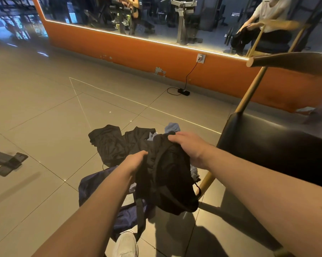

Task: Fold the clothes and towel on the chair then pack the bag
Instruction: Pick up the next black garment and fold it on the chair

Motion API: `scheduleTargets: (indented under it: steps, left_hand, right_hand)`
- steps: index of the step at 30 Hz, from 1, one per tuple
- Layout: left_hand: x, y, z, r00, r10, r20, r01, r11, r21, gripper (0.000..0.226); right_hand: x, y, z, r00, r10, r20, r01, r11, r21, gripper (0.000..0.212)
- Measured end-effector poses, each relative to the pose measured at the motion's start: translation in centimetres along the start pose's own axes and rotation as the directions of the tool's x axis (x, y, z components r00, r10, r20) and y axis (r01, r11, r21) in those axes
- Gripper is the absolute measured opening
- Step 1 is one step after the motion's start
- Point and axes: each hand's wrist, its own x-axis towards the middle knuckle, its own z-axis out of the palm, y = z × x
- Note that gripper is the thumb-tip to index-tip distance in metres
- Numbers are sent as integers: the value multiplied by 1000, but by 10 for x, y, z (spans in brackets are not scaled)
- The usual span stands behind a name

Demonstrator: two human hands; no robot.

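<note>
The left hand (136, 162) and right hand (188, 145) each grasp the black bag (167, 182) at lower centre; its hanging strap (140, 216) may snag the black clothes (117, 143) on the floor.

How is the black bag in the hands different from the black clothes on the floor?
The black bag is held up by the left hand and right hand; the black garment lies on the floor. The bag is bunched up, while the garment is spread out and wrinkled. The bag has a strap hanging down; the garment shows none. Both are black, soft fabric.
</note>
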Motion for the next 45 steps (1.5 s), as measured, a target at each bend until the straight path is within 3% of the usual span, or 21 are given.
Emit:
scheduleTargets:
  steps: [3, 6, 8, 10, 13, 19, 22, 25, 28, 30, 32, 36, 40, 43, 45]
  left_hand:
    - [4, -7, -3, 988, 73, -139, -22, 940, 340, 62]
    - [1, -6, -8, 882, 291, -371, -20, 809, 587, 81]
    - [-6, 2, -11, 803, 502, -321, -294, 803, 518, 71]
    - [-22, 10, -9, 773, 614, -161, -562, 779, 278, 48]
    - [-37, 13, -4, 748, 663, 20, -645, 720, 256, 42]
    - [-47, 48, -8, 719, 685, 116, -656, 614, 439, 34]
    - [-57, 73, -2, 695, 708, 128, -657, 552, 513, 19]
    - [-67, 99, 6, 681, 730, 64, -647, 558, 520, 12]
    - [-80, 122, 14, 659, 752, 8, -640, 555, 532, 16]
    - [-90, 135, 19, 666, 746, -4, -642, 575, 507, 16]
    - [-100, 146, 21, 669, 743, -26, -632, 587, 506, 14]
    - [-117, 170, 10, 688, 712, -143, -587, 661, 468, 10]
    - [-124, 186, -24, 744, 625, -238, -494, 754, 433, 13]
    - [-124, 189, -61, 732, 633, -252, -394, 695, 602, 19]
    - [-120, 188, -86, 715, 639, -283, -330, 665, 670, 19]
  right_hand:
    - [-5, -15, 8, 993, 10, 121, -16, 999, 43, 29]
    - [-9, -22, 12, 984, 7, 179, -13, 999, 31, 36]
    - [-8, -25, 14, 984, -9, 178, 8, 1000, 8, 49]
    - [-11, -30, 19, 977, -25, 210, 34, 999, -36, 48]
    - [-13, -38, 22, 975, -36, 219, 55, 995, -78, 51]
    - [-12, -46, 12, 983, -159, 93, 174, 967, -187, 73]
    - [-24, -53, 2, 966, -257, 35, 258, 938, -231, 69]
    - [-31, -54, -13, 931, -364, -8, 324, 839, -438, 66]
    - [-34, -38, -30, 911, -410, -50, 304, 748, -590, 66]
    - [-34, -21, -41, 897, -432, -98, 279, 723, -632, 52]
    - [-36, -4, -49, 900, -410, -147, 231, 734, -638, 39]
    - [-45, 11, -55, 976, -168, -141, 41, 770, -636, 50]
    - [-56, -2, -65, 984, -40, -173, -72, 804, -591, 18]
    - [-60, -34, -74, 983, 42, -177, -127, 853, -507, 11]
    - [-61, -59, -80, 978, 27, -209, -144, 809, -570, 12]
